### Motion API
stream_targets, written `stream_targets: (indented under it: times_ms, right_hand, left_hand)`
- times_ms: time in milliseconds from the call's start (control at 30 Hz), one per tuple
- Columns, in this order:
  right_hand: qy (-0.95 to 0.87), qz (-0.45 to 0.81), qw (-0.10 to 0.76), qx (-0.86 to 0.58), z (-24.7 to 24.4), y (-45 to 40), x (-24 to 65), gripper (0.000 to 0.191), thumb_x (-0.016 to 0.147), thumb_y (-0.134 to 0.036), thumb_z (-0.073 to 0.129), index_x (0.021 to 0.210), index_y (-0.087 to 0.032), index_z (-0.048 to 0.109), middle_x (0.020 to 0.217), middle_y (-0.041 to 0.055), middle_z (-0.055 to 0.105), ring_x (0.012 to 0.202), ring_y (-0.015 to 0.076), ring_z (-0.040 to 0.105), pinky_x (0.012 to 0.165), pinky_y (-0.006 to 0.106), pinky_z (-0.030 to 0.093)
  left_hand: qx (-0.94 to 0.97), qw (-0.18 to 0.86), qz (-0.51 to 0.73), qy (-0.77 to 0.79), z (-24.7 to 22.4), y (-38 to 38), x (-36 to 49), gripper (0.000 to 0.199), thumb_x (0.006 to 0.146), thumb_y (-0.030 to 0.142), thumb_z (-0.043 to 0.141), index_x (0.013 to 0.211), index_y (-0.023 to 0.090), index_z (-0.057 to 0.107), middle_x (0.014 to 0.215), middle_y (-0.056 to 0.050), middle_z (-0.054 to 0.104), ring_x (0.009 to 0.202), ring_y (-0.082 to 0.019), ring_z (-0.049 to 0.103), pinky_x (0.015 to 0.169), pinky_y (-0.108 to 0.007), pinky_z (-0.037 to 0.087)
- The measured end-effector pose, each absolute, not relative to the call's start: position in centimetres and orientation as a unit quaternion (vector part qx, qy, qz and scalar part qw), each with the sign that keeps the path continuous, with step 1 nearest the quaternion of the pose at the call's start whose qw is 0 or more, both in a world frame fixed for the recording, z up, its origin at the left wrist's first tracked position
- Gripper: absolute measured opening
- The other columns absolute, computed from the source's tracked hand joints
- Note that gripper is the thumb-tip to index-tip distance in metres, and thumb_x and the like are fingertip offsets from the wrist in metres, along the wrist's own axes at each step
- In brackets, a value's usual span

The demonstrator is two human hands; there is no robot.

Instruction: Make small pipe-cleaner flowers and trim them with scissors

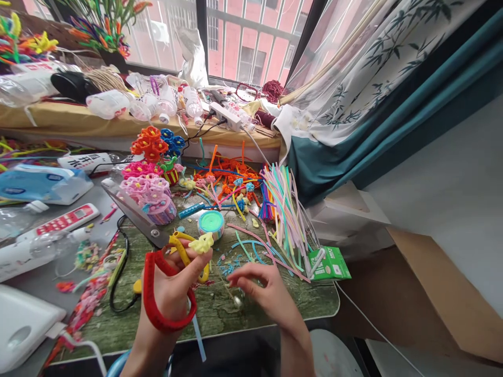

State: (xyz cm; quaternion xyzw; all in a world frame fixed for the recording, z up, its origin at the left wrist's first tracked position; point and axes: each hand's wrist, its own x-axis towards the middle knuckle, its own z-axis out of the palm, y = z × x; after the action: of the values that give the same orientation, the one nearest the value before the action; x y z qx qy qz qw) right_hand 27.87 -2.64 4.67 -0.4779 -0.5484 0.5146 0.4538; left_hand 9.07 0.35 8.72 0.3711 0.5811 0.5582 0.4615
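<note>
My left hand [176, 283] pinches a small pale-yellow fuzzy pipe-cleaner shape [201, 243] at its fingertips. Large scissors [155, 233] hang on the same hand: the red handle loops round it, a yellow loop sits by the fingers, and the blades point up and left. My right hand [267, 290] is apart from the left, its thumb and fingers drawn together over the table; whatever may be between the tips is too small to make out. Just below these tips shows a thin stem with a small whitish bead [237, 301]. A round turquoise-topped coil [211, 223] lies beyond both hands.
Pink pipe-cleaner flowers [147, 193] stand behind the scissors. A bundle of pastel pipe cleaners [285, 209] and a green packet [329, 263] lie at right. Plastic bottles [49, 228] and a white device [23, 330] occupy the left. A cardboard box [444, 283] stands beyond the table edge.
</note>
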Motion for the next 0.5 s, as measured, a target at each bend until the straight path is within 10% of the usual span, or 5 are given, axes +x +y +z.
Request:
stream_targets:
  times_ms: [367, 500]
  right_hand:
    - [-0.473, 0.623, 0.46, -0.419, 4.4, 0.7, 23.2, 0.066, 0.078, -0.086, 0.086, 0.071, -0.02, 0.08, 0.057, 0.0009, 0.075, 0.049, 0.0161, 0.069, 0.055, 0.028, 0.06]
    - [-0.47, 0.583, 0.459, -0.478, 2.2, -1.3, 26.1, 0.069, 0.074, -0.085, 0.088, 0.061, -0.018, 0.078, 0.05, 0.0032, 0.072, 0.042, 0.0176, 0.066, 0.047, 0.028, 0.057]
  left_hand:
    - [0.437, 0.443, 0.539, 0.568, 5.0, 0.2, 6.6, 0.03, 0.104, 0.04, 0.079, 0.126, 0.02, 0.074, 0.118, -0.003, 0.08, 0.093, -0.02, 0.079, 0.081, -0.04, 0.069]
    - [0.427, 0.427, 0.546, 0.581, 4.9, 0.8, 4.0, 0.03, 0.094, 0.043, 0.09, 0.106, 0.02, 0.077, 0.099, 0.0, 0.08, 0.094, -0.024, 0.079, 0.083, -0.04, 0.069]
